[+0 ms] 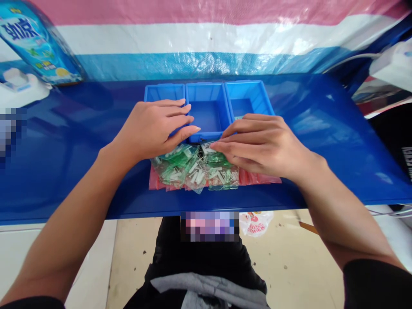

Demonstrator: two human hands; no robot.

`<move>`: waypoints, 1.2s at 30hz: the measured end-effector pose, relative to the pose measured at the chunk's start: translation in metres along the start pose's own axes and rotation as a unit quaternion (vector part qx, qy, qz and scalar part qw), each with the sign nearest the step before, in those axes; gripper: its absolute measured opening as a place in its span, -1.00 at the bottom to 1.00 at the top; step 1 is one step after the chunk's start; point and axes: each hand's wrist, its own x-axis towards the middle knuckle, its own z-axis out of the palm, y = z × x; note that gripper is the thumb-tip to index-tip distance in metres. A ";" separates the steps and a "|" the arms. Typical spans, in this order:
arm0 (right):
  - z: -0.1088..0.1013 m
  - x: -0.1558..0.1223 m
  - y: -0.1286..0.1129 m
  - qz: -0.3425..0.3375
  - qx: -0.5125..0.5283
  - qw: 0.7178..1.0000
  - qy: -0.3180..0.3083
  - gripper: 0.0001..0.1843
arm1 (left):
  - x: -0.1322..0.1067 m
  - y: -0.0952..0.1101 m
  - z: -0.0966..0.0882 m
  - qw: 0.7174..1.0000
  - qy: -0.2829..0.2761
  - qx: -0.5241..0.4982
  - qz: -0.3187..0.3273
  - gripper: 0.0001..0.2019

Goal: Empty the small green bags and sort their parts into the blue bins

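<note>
Small clear plastic bags (pixel 196 171) holding white pieces and green parts lie in a heap at the middle of the table. Over the left blue bin (pixel 165 92) reaches my left hand (pixel 154 126), fingers stretched out and a little apart, its lower edge above the heap. With thumb and fingertips together, my right hand (pixel 264 146) pinches one small plastic bag (pixel 208 147) at the top of the heap. Its curled fingers partly cover the right blue bin (pixel 249 96), where a bit of pale green shows. Between the hands is the middle blue bin (pixel 207 111).
Pink plastic bags (pixel 260 178) lie under the heap near the front edge of the blue table (pixel 64 171). A blue detergent bag (pixel 41 47) and a white object (pixel 22 88) stand back left. Behind hangs a striped sheet (pixel 209 38). A white device (pixel 392 64) is at the right.
</note>
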 end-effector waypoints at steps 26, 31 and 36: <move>0.011 0.018 -0.023 0.306 0.368 0.818 0.320 -0.74 | 0.001 0.036 0.001 0.969 0.221 -0.009 0.110 -0.55; 0.014 0.017 -0.027 0.274 0.445 0.804 0.283 -0.77 | 0.000 0.055 -0.004 0.961 0.254 -0.095 0.060 -0.74; 0.021 0.013 -0.017 0.110 0.280 0.903 0.306 -0.34 | 0.000 0.058 -0.013 0.942 0.250 -0.191 -0.113 -0.84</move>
